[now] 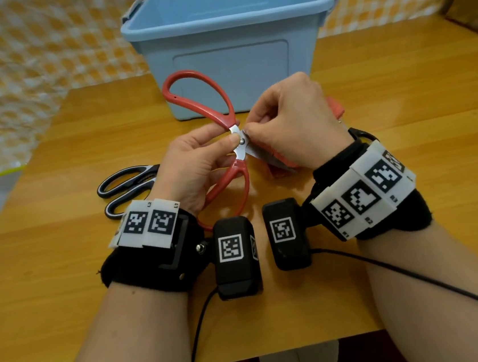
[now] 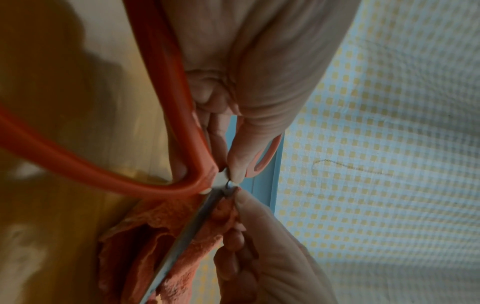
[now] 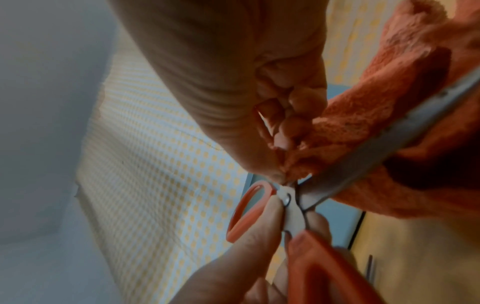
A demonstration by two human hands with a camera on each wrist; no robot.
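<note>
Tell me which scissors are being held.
The red-handled scissors, pinched near the pivot by the left hand; the black-handled scissors lie on the table, untouched.

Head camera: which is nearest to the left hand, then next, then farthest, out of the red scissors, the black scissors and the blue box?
1. red scissors: right in the left hand, pinched near the pivot by its fingers, mid-table.
2. black scissors: lying flat on the table just to the left of that hand.
3. blue box: standing at the back of the table, behind both hands.
</note>
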